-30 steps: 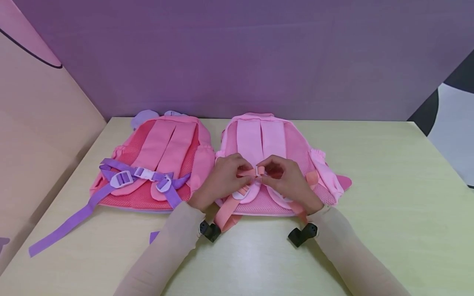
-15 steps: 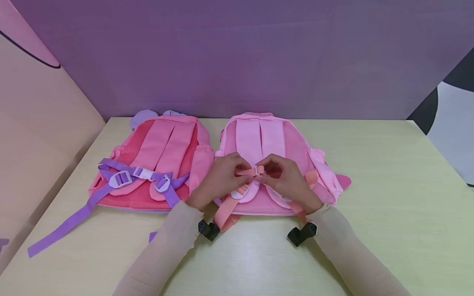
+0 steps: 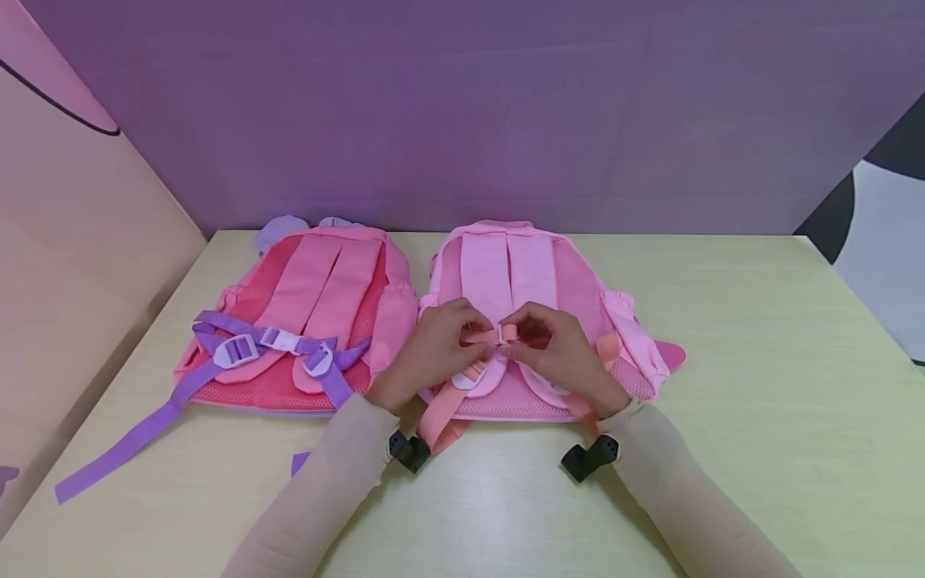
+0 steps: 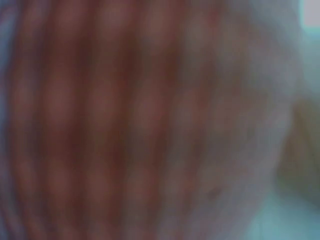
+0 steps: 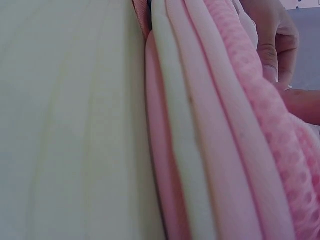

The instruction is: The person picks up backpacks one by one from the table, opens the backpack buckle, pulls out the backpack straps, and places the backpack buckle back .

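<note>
A light pink backpack [image 3: 578, 273] lies back side up on the table in the head view. Over its shoulder straps, my left hand [image 3: 432, 345] pinches an orange chest strap [image 3: 480, 337] between thumb and fingers. Just to the right, my right hand [image 3: 562, 353] pinches the strap's other side by a small pale buckle [image 3: 500, 334]. Fingertips partly cover the buckle, so I cannot tell whether its halves are joined. The right wrist view has the backpack's pink mesh [image 5: 250, 75] and fingers [image 5: 270, 50] at upper right. The left wrist view is too blurred to read.
A darker pink backpack [image 3: 289, 281] with purple straps [image 3: 137, 441] and a white buckle [image 3: 280, 340] lies left, against the light one. Orange strap ends [image 3: 441, 417] hang toward the front of the pale table [image 3: 759, 385]. A purple panel [image 3: 506, 112] stands behind.
</note>
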The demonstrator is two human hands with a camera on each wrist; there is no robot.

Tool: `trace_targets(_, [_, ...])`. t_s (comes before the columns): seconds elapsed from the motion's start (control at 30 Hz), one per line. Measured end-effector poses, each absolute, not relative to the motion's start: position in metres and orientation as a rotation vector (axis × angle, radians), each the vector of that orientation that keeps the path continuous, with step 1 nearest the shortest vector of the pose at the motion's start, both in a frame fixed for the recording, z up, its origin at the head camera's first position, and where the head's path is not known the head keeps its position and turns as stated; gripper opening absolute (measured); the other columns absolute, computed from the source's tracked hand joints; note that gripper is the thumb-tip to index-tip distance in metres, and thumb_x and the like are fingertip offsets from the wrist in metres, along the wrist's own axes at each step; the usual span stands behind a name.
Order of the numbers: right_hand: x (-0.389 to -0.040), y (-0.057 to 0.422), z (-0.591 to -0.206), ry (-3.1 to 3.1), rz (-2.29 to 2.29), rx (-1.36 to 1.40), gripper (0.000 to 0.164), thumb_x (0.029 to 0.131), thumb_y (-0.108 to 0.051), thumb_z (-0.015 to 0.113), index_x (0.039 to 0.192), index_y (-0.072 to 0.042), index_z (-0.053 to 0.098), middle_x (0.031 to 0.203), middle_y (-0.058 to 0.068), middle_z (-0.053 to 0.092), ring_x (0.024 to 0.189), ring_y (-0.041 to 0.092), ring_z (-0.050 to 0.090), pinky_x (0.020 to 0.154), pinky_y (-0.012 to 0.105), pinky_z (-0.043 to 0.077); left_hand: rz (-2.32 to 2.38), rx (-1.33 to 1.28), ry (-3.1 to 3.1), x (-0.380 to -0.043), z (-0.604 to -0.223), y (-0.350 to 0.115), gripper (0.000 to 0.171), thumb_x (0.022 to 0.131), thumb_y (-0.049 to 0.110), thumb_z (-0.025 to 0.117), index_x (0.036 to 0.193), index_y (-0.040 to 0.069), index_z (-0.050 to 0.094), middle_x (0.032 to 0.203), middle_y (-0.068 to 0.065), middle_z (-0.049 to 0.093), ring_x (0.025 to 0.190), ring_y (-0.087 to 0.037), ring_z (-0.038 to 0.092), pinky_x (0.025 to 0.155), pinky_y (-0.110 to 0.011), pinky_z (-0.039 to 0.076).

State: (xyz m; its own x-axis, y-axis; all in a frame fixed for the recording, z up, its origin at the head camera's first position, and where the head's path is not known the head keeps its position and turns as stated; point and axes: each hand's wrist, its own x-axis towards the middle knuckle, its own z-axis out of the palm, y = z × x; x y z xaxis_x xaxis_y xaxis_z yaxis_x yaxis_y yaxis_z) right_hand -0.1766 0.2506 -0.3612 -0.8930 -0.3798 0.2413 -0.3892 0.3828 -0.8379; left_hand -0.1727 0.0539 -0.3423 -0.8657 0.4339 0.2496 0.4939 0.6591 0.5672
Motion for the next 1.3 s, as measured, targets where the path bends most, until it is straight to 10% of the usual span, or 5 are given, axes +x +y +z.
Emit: trace_targets(1.3, [-0.1765, 0.2542, -0.3606, -2.527, 1.633, 0.774, 0.024, 0.091, -0.009, 0.063, 0.112, 0.001, 0.065, 0.104, 0.014, 0.068, 0.085, 0.01, 0.062, 0.078, 0.019, 0.051, -1.118, -0.749, -2.759, -0.1716, -0.3419, 0.0523, 0.025, 0.079, 0.021, 0.077, 0.099, 0.007, 0.069, 0.09, -0.004, 0.06, 0.076, -0.015, 0.054, 0.066, -0.021, 0.046])
